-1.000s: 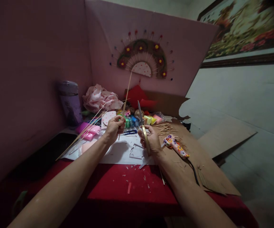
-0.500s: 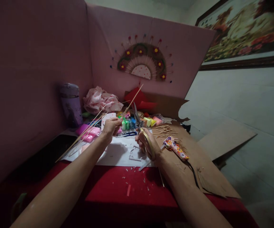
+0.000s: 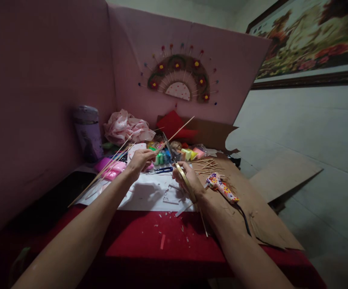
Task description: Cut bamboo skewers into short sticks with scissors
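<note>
My left hand (image 3: 140,161) is closed on a thin wooden stick (image 3: 181,128), which slants up to the right from my fingers. In my right hand (image 3: 187,176) is a pair of scissors (image 3: 169,147) with golden handles, its blades pointing up and left. The blades cross the stick just beyond my left fingertips; whether they touch it I cannot tell. More long sticks (image 3: 101,172) lean beside my left wrist. Below the hands lies a white sheet (image 3: 146,196) with small cut scraps.
A flowered glue gun (image 3: 222,188) and a pile of short sticks (image 3: 207,165) lie on cardboard (image 3: 270,224) at the right. Coloured clay packets (image 3: 189,153), pink cloth (image 3: 128,126) and a purple tumbler (image 3: 88,134) stand behind. A decorated fan shape (image 3: 178,66) hangs on the pink board.
The stick in my left hand has tilted further to the right. The scissors have swung left, and their blades now cross the stick.
</note>
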Demonstrator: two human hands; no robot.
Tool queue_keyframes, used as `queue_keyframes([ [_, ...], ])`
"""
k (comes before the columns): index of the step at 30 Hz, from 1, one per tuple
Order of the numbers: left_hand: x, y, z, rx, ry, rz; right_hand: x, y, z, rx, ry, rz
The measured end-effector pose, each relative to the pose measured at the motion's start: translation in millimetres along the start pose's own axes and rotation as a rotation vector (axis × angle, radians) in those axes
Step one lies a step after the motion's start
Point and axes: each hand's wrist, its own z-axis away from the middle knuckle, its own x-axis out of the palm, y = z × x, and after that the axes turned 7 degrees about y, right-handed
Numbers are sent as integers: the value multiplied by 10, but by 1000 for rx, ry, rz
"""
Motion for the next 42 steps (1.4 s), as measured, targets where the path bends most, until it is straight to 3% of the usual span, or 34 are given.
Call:
queue_keyframes([
  [13,12,121,42,-22,-4,-110,-22,8,-25,-20,6,72],
  [23,-56,149,22,64,5,-316,-35,-3,-19,-12,-1,80],
  [33,-136,2,-83,272,-9,-466,-47,-110,33,47,-26,49],
  [42,-159,-41,-121,315,5,-524,-46,-82,13,11,-8,65],
])
